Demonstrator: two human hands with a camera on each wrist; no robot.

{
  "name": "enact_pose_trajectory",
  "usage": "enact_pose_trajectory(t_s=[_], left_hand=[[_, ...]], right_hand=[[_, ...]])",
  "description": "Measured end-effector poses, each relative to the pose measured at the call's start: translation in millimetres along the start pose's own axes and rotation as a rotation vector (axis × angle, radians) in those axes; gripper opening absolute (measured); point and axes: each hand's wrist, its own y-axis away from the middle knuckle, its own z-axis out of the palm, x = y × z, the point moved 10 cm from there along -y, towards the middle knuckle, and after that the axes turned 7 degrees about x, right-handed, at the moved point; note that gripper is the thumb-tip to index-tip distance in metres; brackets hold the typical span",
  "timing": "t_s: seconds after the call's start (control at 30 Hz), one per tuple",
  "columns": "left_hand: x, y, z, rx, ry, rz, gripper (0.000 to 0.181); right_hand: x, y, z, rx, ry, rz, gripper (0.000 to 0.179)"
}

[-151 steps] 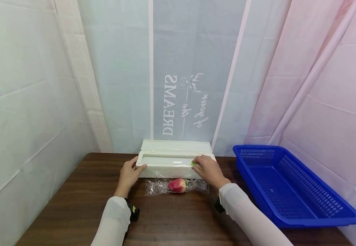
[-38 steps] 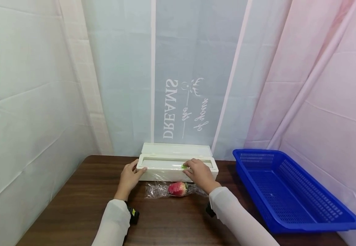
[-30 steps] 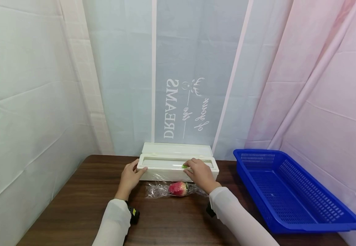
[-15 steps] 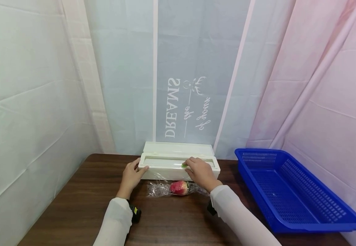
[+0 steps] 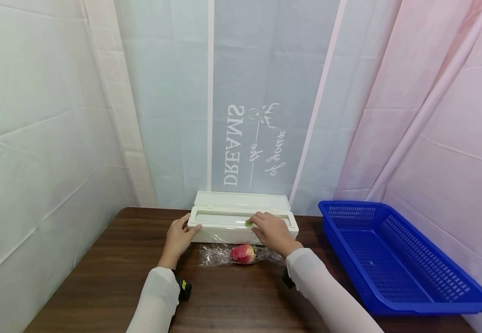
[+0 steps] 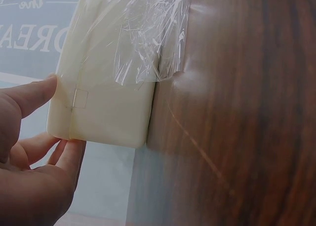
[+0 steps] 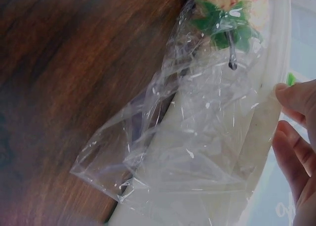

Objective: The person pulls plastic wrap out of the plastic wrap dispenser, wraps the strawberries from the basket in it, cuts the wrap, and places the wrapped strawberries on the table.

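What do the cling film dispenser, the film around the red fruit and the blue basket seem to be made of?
Cling film dispenser: probably hard plastic, smooth and softly glossy, with rounded corners. Cling film: thin, clear, glossy plastic, judging by sharp glints and creases. Basket: likely molded plastic, shiny, with regular slots.

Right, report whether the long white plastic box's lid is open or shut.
Open: the flat white lid sits back behind the long white plastic box, leaving its rectangular top recess exposed.
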Motion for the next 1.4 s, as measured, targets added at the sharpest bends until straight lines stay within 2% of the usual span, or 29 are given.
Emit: enact_pose_trajectory(t_s=[0.57, 1.03, 1.4], left_hand=[[1.4, 0.5, 0.7, 0.007, -0.014, -0.01, 0.067], [1.4, 0.0, -0.3, 0.02, -0.048, -0.01, 0.069], [3.6, 0.5, -1.3, 0.031, -0.059, 0.003, 0.067]], right_hand=[[0, -1.8, 7, -0.045, -0.039, -0.058, 0.03], [-7, -3.1, 4, -0.022, -0.061, -0.142, 0.038], [-17, -5.5, 6, -0.043, -0.017, -0.185, 0.042]])
